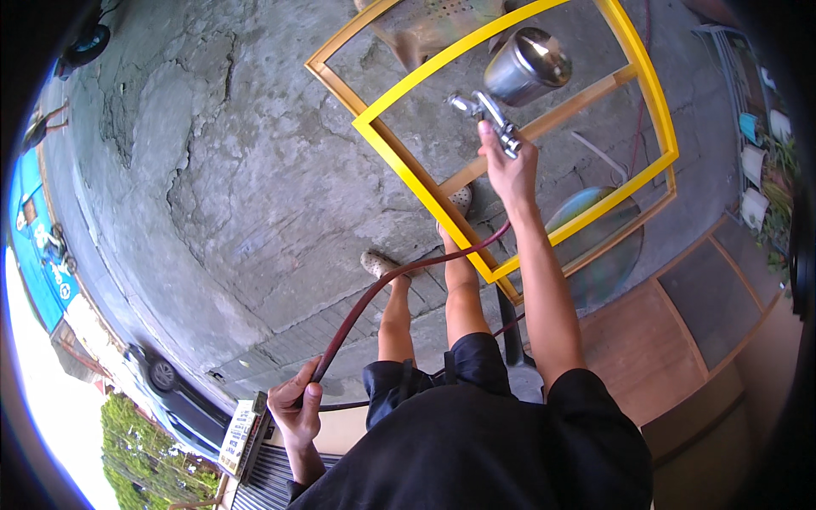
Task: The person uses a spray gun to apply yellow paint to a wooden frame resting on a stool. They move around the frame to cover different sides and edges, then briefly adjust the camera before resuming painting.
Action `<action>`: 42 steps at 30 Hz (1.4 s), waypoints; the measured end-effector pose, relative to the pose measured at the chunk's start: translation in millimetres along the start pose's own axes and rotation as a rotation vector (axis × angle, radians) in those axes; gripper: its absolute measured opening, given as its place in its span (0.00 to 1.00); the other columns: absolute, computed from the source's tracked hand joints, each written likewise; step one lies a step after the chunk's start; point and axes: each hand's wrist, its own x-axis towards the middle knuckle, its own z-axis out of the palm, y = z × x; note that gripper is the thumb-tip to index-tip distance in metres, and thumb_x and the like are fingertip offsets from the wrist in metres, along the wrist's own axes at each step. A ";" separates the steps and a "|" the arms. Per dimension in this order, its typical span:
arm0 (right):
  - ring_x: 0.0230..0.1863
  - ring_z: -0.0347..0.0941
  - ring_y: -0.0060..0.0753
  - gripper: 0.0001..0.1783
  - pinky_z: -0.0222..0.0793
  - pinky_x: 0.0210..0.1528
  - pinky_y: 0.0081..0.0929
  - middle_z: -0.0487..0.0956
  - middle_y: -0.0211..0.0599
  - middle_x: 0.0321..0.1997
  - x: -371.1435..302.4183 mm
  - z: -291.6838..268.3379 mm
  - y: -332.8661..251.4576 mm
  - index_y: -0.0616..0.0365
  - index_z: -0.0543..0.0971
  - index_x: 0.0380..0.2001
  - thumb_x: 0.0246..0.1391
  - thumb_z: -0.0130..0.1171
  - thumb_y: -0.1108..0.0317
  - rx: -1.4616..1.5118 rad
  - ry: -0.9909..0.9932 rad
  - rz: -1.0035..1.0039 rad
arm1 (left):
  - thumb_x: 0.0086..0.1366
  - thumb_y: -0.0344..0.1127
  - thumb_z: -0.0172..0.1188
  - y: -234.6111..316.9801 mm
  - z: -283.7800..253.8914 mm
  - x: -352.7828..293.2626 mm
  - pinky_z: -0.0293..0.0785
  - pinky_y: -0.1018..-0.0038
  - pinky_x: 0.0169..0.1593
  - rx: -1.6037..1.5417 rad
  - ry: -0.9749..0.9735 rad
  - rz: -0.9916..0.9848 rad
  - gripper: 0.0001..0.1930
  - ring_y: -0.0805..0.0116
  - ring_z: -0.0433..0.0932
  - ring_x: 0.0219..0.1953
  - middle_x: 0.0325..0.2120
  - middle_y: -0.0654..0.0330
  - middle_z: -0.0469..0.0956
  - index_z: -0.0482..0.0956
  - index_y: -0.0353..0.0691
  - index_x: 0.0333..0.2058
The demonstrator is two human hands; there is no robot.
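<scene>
My right hand (pixel 513 174) is closed around the handle of a metal spray gun (pixel 489 110) with a shiny silver cup (pixel 529 66). The spray gun is over a rectangular wooden frame (pixel 421 187), whose front face is bright yellow; its sides and crossbar show bare wood. A dark red hose (pixel 365 297) runs from below my right hand, bends across in front of my legs and reaches my left hand (pixel 296 404). The fingers of my left hand are wrapped round that hose. How the hose joins the spray gun is hidden behind my right hand.
A beige perforated plastic chair (pixel 433 24) stands beyond the frame. Beneath the frame's right side lies a round, paint-stained disc (pixel 608 255). A brown wooden panel (pixel 616 340) is at lower right. A parked car (pixel 178 408) and a sign (pixel 242 433) are at lower left. The concrete (pixel 280 170) is cracked.
</scene>
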 end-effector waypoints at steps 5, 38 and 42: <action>0.23 0.80 0.27 0.24 0.72 0.25 0.28 0.81 0.35 0.21 43.6 -37.9 1.2 0.64 0.84 0.33 0.62 0.64 0.49 0.001 0.091 0.097 | 0.66 0.37 0.66 15.7 20.5 12.1 0.70 0.80 0.32 -0.013 -0.075 0.026 0.18 0.78 0.75 0.25 0.27 0.56 0.84 0.83 0.28 0.48; 0.12 0.71 0.24 0.33 0.60 0.12 0.23 0.81 0.36 0.19 183.9 -166.7 26.6 0.65 0.82 0.25 0.62 0.59 0.40 -0.063 0.463 0.212 | 0.66 0.34 0.65 72.5 100.4 64.1 0.71 0.78 0.32 -0.032 -0.300 0.074 0.18 0.78 0.75 0.24 0.20 0.58 0.79 0.82 0.33 0.52; 0.17 0.74 0.24 0.30 0.66 0.20 0.25 0.81 0.33 0.19 122.8 -130.1 21.1 0.60 0.84 0.29 0.62 0.59 0.40 -0.048 0.307 0.105 | 0.65 0.34 0.66 52.6 69.0 58.0 0.69 0.79 0.30 0.032 -0.198 0.026 0.17 0.80 0.73 0.23 0.20 0.59 0.79 0.83 0.29 0.49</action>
